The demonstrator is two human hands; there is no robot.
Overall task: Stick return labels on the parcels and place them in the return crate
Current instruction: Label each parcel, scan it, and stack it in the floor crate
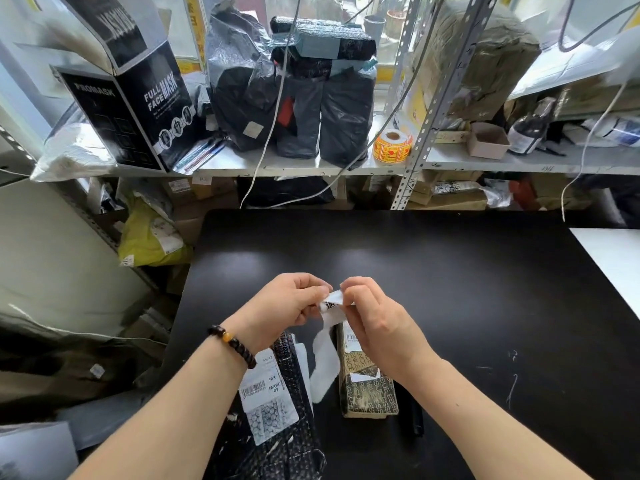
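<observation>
Closest to you, a black parcel [277, 441] with a white barcode sticker [265, 393] lies on the dark worktop [450, 271] under your left wrist. A brown printed box [369, 389] sits just beside it, under your right. Above them your left hand [280, 306] and right hand [374, 317] both pinch the top of a small label [334, 301], and its white backing strip [325, 362] dangles between the two parcels. Further back, the shelf [277, 164] holds an orange sticker roll [393, 145], grey bagged parcels [343, 116] and a black mask box [138, 98].
</observation>
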